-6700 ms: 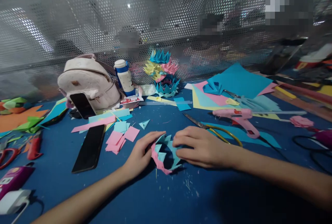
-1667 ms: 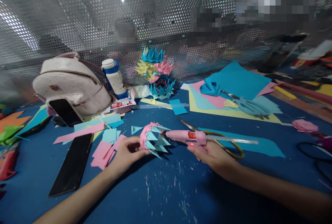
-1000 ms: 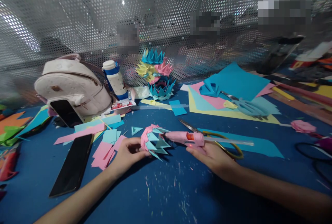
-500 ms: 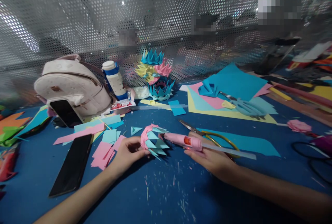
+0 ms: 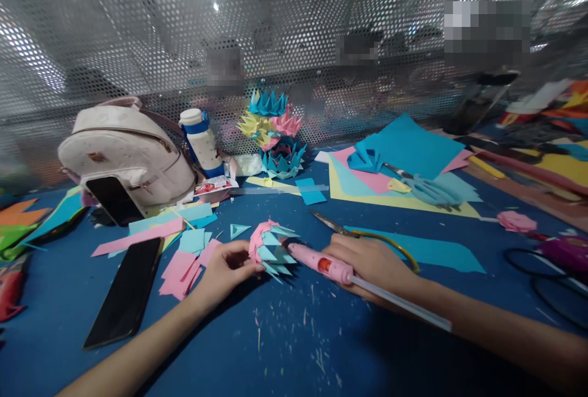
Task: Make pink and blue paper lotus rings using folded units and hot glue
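Observation:
My left hand [image 5: 225, 265] pinches a spiky ring of folded pink and light-blue paper [image 5: 271, 249], standing it on edge on the blue table. My right hand [image 5: 373, 262] grips a pink glue gun [image 5: 321, 262] whose nozzle points left and touches the ring's right side. A clear glue stick [image 5: 404, 305] juts from the gun's back along my forearm.
Yellow-handled scissors [image 5: 367, 234] lie behind my right hand. A black phone [image 5: 125, 290] and pink and blue paper scraps [image 5: 186, 253] lie left. A white backpack [image 5: 124, 152], a bottle [image 5: 199, 143], stacked paper crowns [image 5: 274, 133] and coloured sheets [image 5: 404, 161] stand farther back.
The paper ring went from lying flat under both hands to standing in my left hand. My right hand picked up the glue gun and tilted its rear down towards me, nozzle at the ring.

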A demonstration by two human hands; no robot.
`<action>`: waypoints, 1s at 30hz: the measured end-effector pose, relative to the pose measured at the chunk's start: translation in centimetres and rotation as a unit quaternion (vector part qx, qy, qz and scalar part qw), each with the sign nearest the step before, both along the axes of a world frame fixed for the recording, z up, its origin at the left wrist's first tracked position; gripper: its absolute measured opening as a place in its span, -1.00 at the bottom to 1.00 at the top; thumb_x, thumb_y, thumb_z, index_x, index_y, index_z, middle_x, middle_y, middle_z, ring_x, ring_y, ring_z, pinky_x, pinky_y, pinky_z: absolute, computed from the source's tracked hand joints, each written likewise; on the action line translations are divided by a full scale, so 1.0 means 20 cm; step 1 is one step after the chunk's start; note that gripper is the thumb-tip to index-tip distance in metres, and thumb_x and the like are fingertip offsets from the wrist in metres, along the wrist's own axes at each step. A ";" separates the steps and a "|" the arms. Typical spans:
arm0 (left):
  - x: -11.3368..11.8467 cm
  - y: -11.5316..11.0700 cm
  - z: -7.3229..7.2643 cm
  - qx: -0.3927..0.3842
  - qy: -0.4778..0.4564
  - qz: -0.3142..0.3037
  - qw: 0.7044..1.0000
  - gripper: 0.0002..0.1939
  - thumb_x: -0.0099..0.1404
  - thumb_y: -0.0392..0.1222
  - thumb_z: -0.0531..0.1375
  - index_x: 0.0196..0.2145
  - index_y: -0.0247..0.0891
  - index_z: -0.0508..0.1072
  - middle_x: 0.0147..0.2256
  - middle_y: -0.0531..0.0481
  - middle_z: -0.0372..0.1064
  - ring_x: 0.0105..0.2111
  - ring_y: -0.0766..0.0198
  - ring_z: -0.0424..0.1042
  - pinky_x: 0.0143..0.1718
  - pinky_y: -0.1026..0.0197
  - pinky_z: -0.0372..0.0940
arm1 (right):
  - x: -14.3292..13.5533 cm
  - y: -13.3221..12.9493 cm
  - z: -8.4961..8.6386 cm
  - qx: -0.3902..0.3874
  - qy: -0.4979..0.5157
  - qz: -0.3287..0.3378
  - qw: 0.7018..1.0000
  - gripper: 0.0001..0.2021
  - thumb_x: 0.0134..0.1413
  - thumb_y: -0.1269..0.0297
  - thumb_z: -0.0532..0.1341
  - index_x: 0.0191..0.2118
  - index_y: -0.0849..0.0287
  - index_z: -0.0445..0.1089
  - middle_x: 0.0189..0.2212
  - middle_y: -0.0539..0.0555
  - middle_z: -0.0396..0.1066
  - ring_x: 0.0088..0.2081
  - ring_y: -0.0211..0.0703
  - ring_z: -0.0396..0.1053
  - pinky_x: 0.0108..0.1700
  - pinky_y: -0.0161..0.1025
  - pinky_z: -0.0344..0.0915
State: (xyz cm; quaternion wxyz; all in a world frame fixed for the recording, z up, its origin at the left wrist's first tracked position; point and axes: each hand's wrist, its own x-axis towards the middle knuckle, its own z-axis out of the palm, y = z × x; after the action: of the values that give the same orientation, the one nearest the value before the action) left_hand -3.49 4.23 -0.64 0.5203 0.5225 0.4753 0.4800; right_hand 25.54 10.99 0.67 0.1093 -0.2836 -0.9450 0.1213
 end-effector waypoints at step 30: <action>0.01 0.00 -0.02 0.015 0.029 -0.036 0.999 -0.80 0.05 -0.14 0.39 -0.42 -0.32 0.56 -0.46 -0.07 0.52 -0.47 0.25 0.44 -0.39 0.23 0.36 | -0.06 -0.06 0.07 -0.017 -0.038 -0.004 0.999 -0.78 0.25 0.12 0.05 -0.28 0.15 0.29 -0.33 0.05 0.32 -0.38 -0.18 0.28 -0.43 -0.25 0.00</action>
State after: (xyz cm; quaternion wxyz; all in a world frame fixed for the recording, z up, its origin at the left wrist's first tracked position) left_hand -3.29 4.23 -1.13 0.5152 0.5611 0.4635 0.4527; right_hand 24.40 9.80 2.15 0.0689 -0.2931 -0.9453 0.1259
